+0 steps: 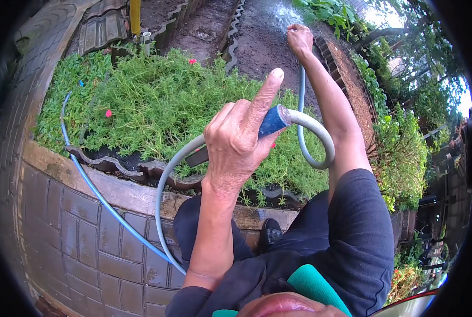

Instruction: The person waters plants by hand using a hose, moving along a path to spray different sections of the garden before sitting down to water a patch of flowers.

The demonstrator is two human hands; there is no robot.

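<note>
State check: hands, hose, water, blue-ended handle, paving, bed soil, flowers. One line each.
left hand: closed on the handle, index finger extended
right hand: closed on the hose near the spray
hose: curled in a loop, not straight
water: flowing, spraying out
blue-ended handle: held, partly hidden
paving: wet-looking, shiny
soil: dark; dampness can't be measured
flowers: open

1. Looped hose (161, 185) showing plain pale grey; hose on paving (101, 198) showing light blue; handle (272, 121) showing dark blue.
2. Plants (151, 90) showing bright green; flowers (108, 113) showing pinkish red.
3. Paving (108, 238) showing grey-brown, interlocking-block pattern.
4. Sleeve (360, 211) showing plain black; strap (320, 288) showing teal green; post (135, 17) showing yellow; soil (262, 47) showing dark brown.
</note>
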